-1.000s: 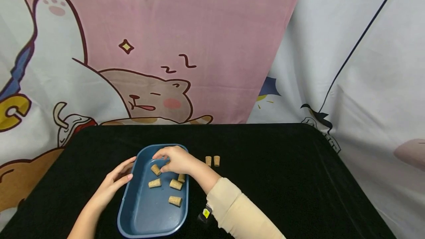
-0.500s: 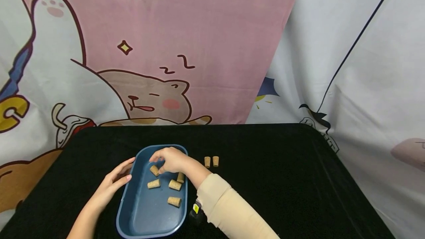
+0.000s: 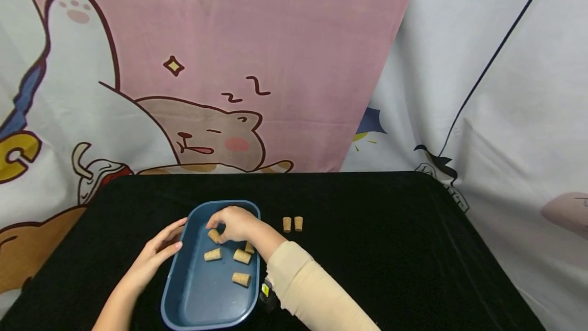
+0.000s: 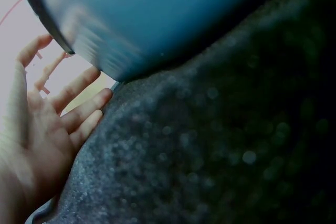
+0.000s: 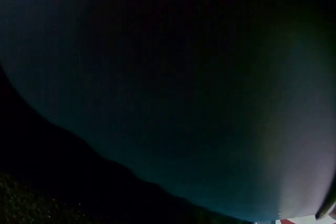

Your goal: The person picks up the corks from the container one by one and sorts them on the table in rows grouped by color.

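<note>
The head view is evenly and brightly lit, sharp, with soft, faint shadows and no glare; straight lines bow slightly toward the edges. The left wrist view is dim and blurred, the blue tray point(image 4: 157, 19) smeared at 12 o'clock. The right wrist view is almost black, wholly out of focus.

Right arm: long beige sleeve point(image 3: 312, 295), snug ribbed-looking knit, cuff ending just short of wrist. Small black device with yellow mark point(image 3: 265, 290) strapped under right forearm. Left forearm bare, no sleeve in view. Right hand point(image 3: 235, 223) and left hand point(image 3: 156, 252) bare: no gloves, no rings visible.
</note>
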The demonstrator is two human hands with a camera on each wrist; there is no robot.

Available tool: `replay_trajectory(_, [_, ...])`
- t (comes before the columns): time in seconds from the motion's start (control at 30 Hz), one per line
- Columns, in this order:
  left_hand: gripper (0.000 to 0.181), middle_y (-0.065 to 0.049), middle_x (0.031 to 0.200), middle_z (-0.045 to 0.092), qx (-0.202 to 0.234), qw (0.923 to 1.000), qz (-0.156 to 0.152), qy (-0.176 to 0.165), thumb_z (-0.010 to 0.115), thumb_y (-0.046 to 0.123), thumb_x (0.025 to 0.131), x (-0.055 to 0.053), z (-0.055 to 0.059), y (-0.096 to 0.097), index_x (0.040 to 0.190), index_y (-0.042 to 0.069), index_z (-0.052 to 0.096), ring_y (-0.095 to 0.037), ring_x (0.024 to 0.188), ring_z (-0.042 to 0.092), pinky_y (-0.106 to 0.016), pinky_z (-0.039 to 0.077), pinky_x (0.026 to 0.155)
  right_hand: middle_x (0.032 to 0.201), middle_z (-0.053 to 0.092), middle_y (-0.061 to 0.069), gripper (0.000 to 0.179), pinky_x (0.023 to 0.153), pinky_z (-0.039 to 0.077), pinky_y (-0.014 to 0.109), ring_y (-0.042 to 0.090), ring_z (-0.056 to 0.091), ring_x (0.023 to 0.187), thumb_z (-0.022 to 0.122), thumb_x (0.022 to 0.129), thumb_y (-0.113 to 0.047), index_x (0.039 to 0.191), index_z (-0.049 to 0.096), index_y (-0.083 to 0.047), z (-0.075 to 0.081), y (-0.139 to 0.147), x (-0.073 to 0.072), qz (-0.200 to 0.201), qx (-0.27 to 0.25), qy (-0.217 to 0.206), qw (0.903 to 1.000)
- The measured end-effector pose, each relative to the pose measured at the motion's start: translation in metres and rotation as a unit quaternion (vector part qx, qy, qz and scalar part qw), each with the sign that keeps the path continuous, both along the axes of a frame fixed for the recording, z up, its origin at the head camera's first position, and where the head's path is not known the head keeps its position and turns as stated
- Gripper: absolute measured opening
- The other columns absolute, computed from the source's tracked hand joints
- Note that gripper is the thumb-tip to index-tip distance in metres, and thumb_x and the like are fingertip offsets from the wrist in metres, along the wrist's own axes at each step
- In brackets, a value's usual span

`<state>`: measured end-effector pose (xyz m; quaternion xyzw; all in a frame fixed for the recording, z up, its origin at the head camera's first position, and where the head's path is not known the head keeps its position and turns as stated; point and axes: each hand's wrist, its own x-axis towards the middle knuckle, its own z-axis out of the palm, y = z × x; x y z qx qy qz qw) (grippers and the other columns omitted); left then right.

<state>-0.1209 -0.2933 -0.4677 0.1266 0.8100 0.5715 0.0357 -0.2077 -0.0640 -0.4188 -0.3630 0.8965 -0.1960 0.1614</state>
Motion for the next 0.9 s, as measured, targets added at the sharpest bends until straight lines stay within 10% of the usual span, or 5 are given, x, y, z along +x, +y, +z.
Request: replay_trajectory(0.9, [0.052,-0.026,0.143,0.039,0.003,0.9999,0.002,-0.010,0.046,0.017,0.102,-0.0001,-0.0015,-0.0007,0.150,0.008,0.029,0.003,0.113,0.048,-0.027,0.044,0.087,0.111,0.063,-0.016,0.033,0.095,0.039,0.021,0.001,0.053,0.107,0.075,0.084,-0.029,0.116,0.068,-0.027,0.0009,0.0041,0.0001,0.014,-0.054,0.027,0.9981])
